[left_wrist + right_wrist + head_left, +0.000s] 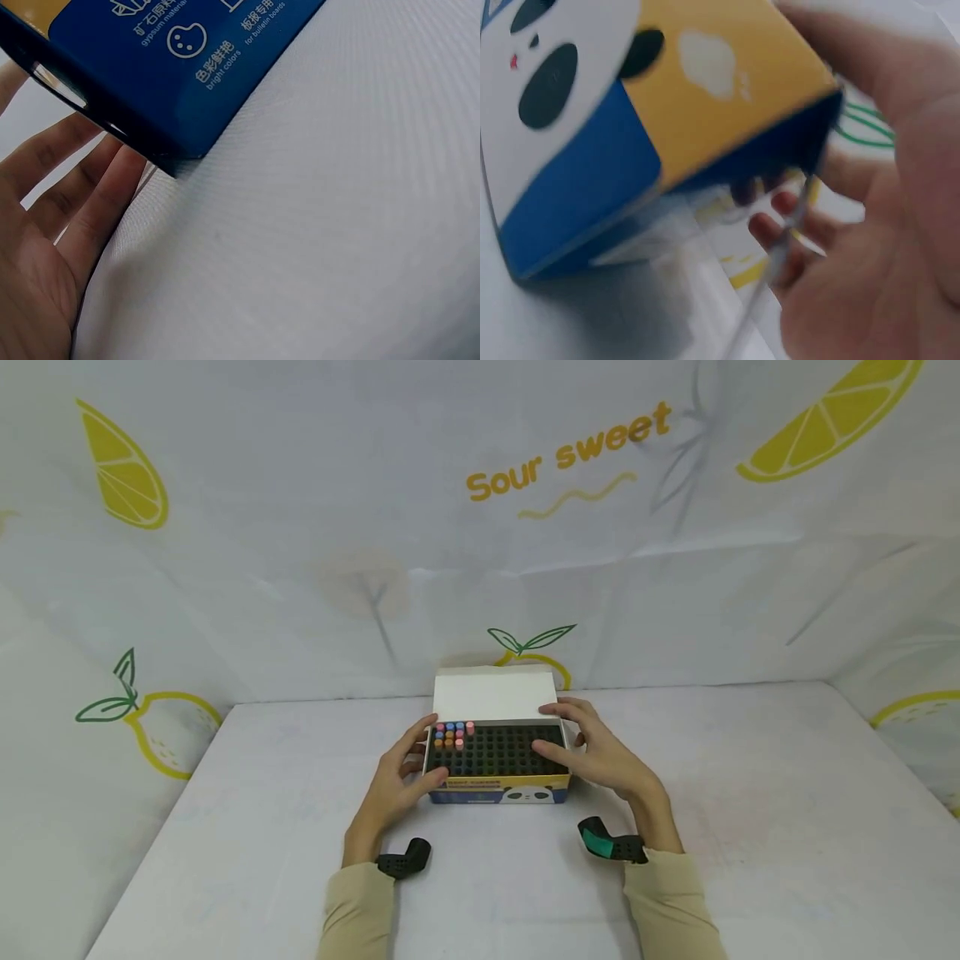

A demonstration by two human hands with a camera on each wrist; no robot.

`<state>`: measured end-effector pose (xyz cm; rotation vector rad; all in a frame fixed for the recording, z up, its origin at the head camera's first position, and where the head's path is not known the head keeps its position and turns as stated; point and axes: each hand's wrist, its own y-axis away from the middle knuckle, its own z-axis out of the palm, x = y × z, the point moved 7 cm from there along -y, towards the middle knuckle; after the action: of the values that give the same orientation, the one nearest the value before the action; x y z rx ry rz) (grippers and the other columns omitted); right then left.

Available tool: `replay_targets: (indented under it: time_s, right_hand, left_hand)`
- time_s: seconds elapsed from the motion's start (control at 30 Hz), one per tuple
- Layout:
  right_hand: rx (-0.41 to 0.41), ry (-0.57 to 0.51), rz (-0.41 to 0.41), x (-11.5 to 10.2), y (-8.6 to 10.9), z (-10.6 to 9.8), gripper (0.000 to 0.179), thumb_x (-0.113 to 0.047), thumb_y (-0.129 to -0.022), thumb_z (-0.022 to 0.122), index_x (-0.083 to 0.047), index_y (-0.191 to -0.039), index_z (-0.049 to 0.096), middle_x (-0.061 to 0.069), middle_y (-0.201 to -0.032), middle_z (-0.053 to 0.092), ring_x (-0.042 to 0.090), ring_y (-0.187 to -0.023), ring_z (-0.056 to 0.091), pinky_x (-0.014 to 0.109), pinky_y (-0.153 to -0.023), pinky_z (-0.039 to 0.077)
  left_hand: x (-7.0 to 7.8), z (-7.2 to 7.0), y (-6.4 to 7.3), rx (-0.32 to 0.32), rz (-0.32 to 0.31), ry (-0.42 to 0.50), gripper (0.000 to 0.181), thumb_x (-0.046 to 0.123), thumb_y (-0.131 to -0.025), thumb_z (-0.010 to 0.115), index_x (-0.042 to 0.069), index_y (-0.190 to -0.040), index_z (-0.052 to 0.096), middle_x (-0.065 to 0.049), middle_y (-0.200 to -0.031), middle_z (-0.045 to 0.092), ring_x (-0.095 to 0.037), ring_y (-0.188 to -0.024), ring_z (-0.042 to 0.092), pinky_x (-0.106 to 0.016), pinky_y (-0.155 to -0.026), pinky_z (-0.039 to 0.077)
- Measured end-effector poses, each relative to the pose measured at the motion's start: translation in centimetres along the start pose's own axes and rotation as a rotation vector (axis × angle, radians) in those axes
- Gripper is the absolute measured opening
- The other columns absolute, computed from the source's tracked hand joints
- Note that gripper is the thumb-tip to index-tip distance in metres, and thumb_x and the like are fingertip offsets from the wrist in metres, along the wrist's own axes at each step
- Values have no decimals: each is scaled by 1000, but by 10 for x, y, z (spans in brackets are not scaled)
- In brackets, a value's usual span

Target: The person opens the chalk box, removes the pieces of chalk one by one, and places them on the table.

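White lemon-printed cloth (300, 527) hung behind a pale covered table (772, 777), and near that table's back edge, about its middle, we saw a box (465, 797). At the left, the left hand (393, 781) gripped the box's end, thumb at the front corner, other fingers along the side and toward the back. We found pink, blue and orange sticks (449, 734) standing in the far-left holes of its black tray (498, 750), with the white lid (491, 696) raised behind. At the right, the right hand (600, 756) was spread wide, thumb over the holes, a finger against the lid; we saw nothing in its grasp.
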<state>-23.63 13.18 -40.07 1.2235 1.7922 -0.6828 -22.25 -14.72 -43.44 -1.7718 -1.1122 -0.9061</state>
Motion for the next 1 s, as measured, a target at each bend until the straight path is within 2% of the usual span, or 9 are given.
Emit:
replay_targets:
  time_s: [0.13,0.27,0.4,0.57,0.63,0.7,0.8,0.87,1.0]
  right_hand:
    - [38,13,-8,-5,-3,1,56,-34,-99,68,-13,-147,50,15,-161,28,36,-142,34,43,-99,39]
    - [90,8,-14,-7,-3,-1,49,-29,-98,69,-14,-143,57,15,-158,33,35,-140,36,38,-91,38]
    - [205,23,-44,-14,-3,-10,42,-24,-97,71,-11,-136,63,18,-156,36,36,-136,39,35,-84,37]
    - [381,84,-150,-36,-1,-18,37,-16,-93,74,-4,-127,69,23,-148,45,38,-131,47,38,-84,43]
    - [448,59,-200,-48,-1,-18,34,-14,-92,76,-2,-123,71,22,-138,54,36,-124,53,39,-84,45]
    - [497,-11,-241,-59,-2,-16,30,-11,-91,76,-2,-120,72,20,-124,62,29,-113,59,35,-83,49]
    - [511,-158,-265,-71,-10,-7,27,-9,-91,75,-2,-118,73,17,-101,67,18,-90,64,26,-76,51]
    - [476,-231,-254,-78,-18,3,27,-10,-92,74,-3,-118,73,15,-90,66,14,-78,62,22,-69,50]
    - [390,-250,-216,-83,-35,26,29,-15,-92,75,-2,-119,73,8,-75,61,10,-58,53,22,-57,43]
  left_hand:
    - [0,0,0,0,-2,-3,75,38,-90,74,30,-157,41,-17,-136,58,-24,-109,59,-35,-92,57]
    - [0,1,1,0,1,-8,75,38,-90,74,29,-157,41,-17,-135,58,-24,-109,59,-34,-92,58]
    - [1,0,1,3,5,-17,75,38,-90,74,30,-157,41,-16,-133,60,-24,-109,60,-35,-92,58]
    - [-1,0,0,3,-11,-17,74,37,-90,74,32,-156,41,-14,-133,60,-24,-110,59,-36,-94,57]
    - [-2,1,-1,3,-17,-13,74,37,-89,74,32,-156,41,-14,-134,59,-24,-111,59,-36,-94,57]
    - [-2,1,-1,4,-16,-11,74,37,-89,74,32,-156,42,-14,-134,59,-24,-111,59,-36,-93,57]
    - [-2,0,-2,6,-15,-10,74,38,-90,74,32,-156,42,-15,-134,59,-25,-111,59,-37,-93,57]
    - [-3,0,-2,8,-17,-13,74,39,-90,74,33,-156,42,-14,-134,60,-24,-110,59,-37,-93,58]
    - [-3,0,-2,13,-20,-16,74,41,-89,74,31,-156,42,-14,-133,60,-24,-110,59,-37,-93,58]
